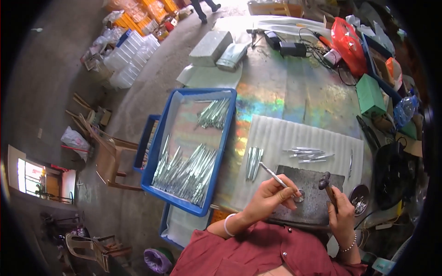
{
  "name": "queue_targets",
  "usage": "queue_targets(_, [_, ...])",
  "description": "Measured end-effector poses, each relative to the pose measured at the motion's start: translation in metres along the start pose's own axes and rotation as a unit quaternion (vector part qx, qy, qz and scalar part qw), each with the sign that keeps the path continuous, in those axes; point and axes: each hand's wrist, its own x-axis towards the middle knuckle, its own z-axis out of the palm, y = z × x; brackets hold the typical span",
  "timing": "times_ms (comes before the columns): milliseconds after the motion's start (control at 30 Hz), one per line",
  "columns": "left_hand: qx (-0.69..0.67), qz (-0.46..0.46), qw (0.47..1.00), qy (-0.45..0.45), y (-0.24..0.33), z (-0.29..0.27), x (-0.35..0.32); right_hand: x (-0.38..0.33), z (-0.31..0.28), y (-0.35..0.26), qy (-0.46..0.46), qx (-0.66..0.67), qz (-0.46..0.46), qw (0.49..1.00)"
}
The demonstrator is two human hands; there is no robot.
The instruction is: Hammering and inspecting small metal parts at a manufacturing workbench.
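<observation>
My left hand [271,195] pinches a slim silver metal rod [272,174], which slants up and to the left. Its lower end is by a small round metal piece [299,196] on a dark metal plate [315,204]. In my right hand [343,214] is a small hammer [325,180], its dark head raised over the plate's right part. Beyond the plate, two groups of similar rods, a bundle on the left [254,163] and a looser pile [311,154], lie on a white foam sheet [276,131]. Beside my right hand stands a round dish [358,193] of tiny metal parts.
A blue tray [229,119] full of silver rods stands at the left table edge. Behind are a grey block [210,48], black adapters with cables [293,48] and a red bag [347,46]. Pliers [368,132] and a green box [369,95] lie right. A wooden chair [113,156] stands left.
</observation>
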Motion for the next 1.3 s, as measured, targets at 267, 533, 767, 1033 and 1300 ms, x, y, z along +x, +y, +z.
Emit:
queue_targets(267, [-0.165, -0.076, 0.982, 0.051, -0.002, -0.012, 0.022, -0.002, 0.032, 0.028, -0.043, -0.127, 0.062, 0.989])
queue_targets(533, [-0.147, -0.088, 0.984, 0.053, -0.011, -0.011, 0.026, -0.002, 0.034, 0.022, -0.063, -0.152, 0.034, 0.986])
queue_targets(767, [-0.153, -0.109, 0.98, 0.07, -0.018, -0.008, 0.026, -0.006, 0.03, 0.025, -0.072, -0.142, 0.034, 0.987])
queue_targets(1033, [-0.023, -0.138, 0.989, 0.054, -0.012, -0.002, 0.027, 0.019, 0.001, 0.068, 0.031, -0.031, 0.103, 0.994])
queue_targets(1300, [0.136, -0.063, 0.988, 0.043, -0.01, 0.006, 0.016, 0.09, 0.01, 0.196, 0.02, -0.201, 0.158, 0.967])
